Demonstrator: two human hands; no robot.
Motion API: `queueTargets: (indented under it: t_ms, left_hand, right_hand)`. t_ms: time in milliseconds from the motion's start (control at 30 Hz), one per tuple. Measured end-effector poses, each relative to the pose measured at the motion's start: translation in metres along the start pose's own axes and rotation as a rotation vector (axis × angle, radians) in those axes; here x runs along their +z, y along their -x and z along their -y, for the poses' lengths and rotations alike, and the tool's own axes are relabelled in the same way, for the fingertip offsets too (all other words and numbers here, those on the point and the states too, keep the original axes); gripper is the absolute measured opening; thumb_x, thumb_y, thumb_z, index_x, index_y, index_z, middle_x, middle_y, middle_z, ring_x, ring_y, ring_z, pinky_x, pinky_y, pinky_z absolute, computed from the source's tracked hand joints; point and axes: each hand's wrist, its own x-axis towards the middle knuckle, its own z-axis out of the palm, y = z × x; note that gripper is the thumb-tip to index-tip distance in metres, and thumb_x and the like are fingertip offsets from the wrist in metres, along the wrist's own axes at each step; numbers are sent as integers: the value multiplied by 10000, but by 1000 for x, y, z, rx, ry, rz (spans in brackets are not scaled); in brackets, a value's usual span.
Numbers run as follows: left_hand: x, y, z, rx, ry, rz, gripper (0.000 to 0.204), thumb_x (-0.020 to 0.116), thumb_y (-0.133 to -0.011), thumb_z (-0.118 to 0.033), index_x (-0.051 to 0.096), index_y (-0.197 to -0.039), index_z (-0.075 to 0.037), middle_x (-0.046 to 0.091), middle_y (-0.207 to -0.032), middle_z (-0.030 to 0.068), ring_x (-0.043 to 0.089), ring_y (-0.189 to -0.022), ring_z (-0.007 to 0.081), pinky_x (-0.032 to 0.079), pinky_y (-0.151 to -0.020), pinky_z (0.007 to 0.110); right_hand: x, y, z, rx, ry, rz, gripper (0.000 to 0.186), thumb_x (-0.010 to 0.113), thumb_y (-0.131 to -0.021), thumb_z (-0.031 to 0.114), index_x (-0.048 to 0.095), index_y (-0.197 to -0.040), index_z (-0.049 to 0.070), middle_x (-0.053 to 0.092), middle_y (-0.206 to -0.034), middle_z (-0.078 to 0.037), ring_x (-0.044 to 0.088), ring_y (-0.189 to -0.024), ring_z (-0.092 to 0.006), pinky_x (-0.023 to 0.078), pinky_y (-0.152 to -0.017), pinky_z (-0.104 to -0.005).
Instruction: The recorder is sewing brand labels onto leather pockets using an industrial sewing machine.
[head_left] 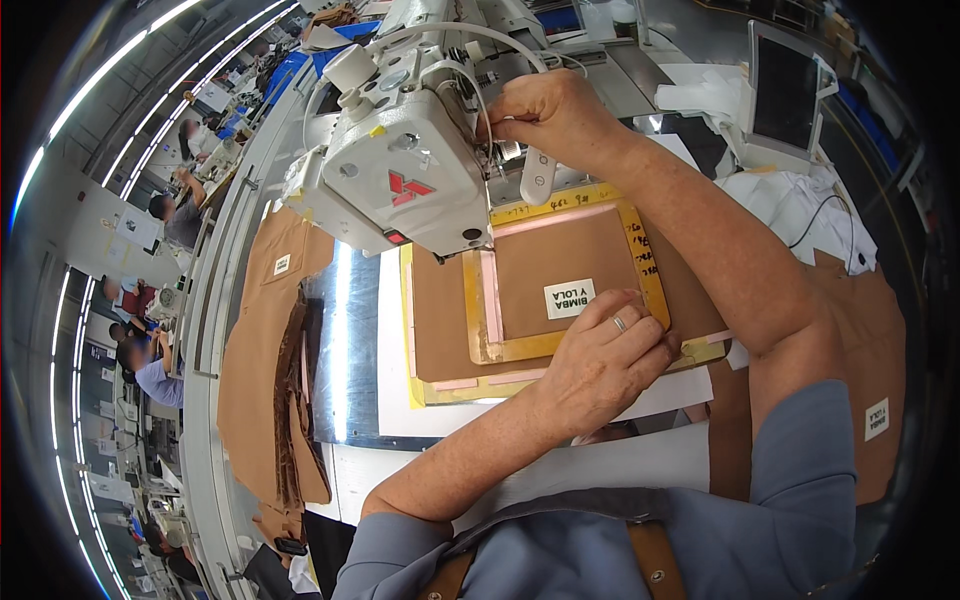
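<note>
A white industrial sewing machine head (390, 170) stands over a yellow template frame (530, 349) with handwritten marks. Brown fabric (570, 250) with a small white printed label (569, 298) fills the frame, and pink strips run along its inner edges. My right hand (550, 115) is raised at the machine's needle side, thumb and fingers pinched; what lies between them is hidden. At the frame's near right corner rests my left hand (610, 365), wearing a ring, with its fingers curled in. Whether it grips anything does not show.
Stacked brown pieces (262, 390) lie left of the metal bed; another labelled brown piece (865, 380) is at the right. A white device with a power mark (539, 178) hangs by the needle. A screen (785, 90) stands back right. Other people work at far left.
</note>
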Motion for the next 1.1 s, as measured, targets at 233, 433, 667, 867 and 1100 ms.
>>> queueTargets:
  t_ms: [233,433,667,867,1100]
  left_hand:
    - [-1,-1,3,-1,3,-23,175,726,-774,-118,715,-948,-110,530,-798,-5,574,-772,142,467,-948,409]
    - [0,3,4,-16,13,-9,170,735,-772,-122,712,-939,-102,531,-798,-4,576,-771,146,473,-936,400]
    - [-17,1,16,-125,-9,-61,403,747,-811,-185,631,-1175,-57,551,-817,39,587,-774,192,480,-854,380]
    - [-37,-3,69,-698,59,-51,625,557,-969,-259,323,-1463,44,625,-864,161,633,-655,304,495,-595,418]
    - [-29,-8,87,-665,-225,-5,753,436,-1002,-339,93,-1494,116,643,-968,368,686,-744,446,553,-641,497]
  right_hand:
    - [5,-1,-3,84,-125,-30,178,747,-800,26,764,-963,94,689,-775,-8,654,-708,-88,515,-645,-240]
    - [9,6,-1,-90,116,-135,138,774,-771,92,761,-908,101,678,-738,-28,628,-640,-167,493,-607,-294]
    - [2,7,-4,-108,138,-96,133,782,-745,134,765,-875,114,686,-725,-32,634,-635,-201,498,-627,-321]
    - [5,7,-4,-42,73,-82,146,783,-747,141,776,-892,133,702,-731,-32,650,-655,-189,506,-663,-314]
    - [6,7,-3,49,-12,-42,162,779,-782,95,780,-943,110,725,-748,-29,655,-644,-101,504,-602,-250]
